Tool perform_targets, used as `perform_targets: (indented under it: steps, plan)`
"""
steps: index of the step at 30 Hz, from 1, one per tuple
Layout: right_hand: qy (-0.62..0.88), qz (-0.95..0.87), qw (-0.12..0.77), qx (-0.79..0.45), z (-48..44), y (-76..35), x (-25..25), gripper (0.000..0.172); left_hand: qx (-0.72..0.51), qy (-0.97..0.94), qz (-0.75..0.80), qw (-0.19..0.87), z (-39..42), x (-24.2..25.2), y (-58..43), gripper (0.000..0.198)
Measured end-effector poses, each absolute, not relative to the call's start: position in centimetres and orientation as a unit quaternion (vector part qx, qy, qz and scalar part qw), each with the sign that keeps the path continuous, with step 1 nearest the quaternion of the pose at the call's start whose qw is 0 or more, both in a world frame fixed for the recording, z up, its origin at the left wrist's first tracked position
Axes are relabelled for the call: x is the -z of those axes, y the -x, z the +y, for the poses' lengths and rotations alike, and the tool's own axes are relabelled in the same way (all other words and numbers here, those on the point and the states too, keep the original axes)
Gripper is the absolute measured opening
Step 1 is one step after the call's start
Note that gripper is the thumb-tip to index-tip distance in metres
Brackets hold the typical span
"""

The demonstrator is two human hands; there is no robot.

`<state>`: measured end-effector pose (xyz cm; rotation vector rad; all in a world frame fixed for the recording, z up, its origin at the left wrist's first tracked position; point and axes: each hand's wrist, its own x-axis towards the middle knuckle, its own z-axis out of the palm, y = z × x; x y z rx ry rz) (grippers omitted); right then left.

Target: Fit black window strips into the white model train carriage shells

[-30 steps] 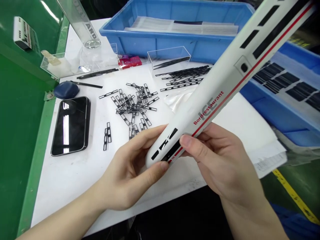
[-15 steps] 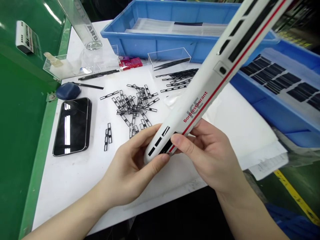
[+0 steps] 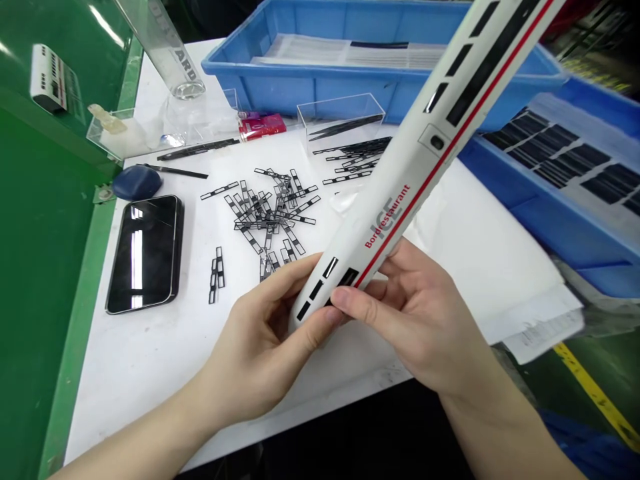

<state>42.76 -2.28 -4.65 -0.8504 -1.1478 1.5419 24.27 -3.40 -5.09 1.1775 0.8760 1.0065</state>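
Note:
Both hands hold a white model ICE railway carriage (image 3: pixel 400 207) with a red stripe, black window strips and the red word "Bordrestaurant". It slants up and to the right from its lower end. My left hand (image 3: pixel 250 347) cups that end, with fingers behind and thumb in front. My right hand (image 3: pixel 415 313) grips just beyond it, its thumb pressing on the window side. Beyond the hands lies a loose pile of black window strips (image 3: pixel 267 217) with clear panes, on a white work surface (image 3: pixel 170 347).
A blue tray of flat sheets (image 3: pixel 310 87) stands at the back, and another holding black strips (image 3: pixel 560 200) at right. A clear box with tweezers (image 3: pixel 345 127), more strips (image 3: pixel 355 160), a black phone (image 3: pixel 145 253) and a green panel (image 3: pixel 45 267) surround the work surface.
The carriage has swung more upright, its upper end moving left. My right thumb has slid left along it, and the view has shifted slightly.

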Motion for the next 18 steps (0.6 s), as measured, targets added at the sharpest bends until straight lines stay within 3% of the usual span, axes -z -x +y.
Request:
perform_targets:
  steps: [8,13,18]
  plan:
    - [0.346,-0.447,0.518,-0.642,-1.8,-42.0,4.9,0.038,-0.453,-0.516,0.412,0.600,-3.5,5.3,-24.0,0.051]
    - [0.344,-0.451,0.526,-0.634,-1.0,-42.5,5.1,0.032,-0.433,-0.511,0.353,0.654,-2.6,5.2,-23.8,0.067]
    - [0.337,-0.445,0.531,-0.637,-0.6,-42.9,5.0,0.037,-0.427,-0.513,0.285,0.688,-2.4,4.9,-23.3,0.070]
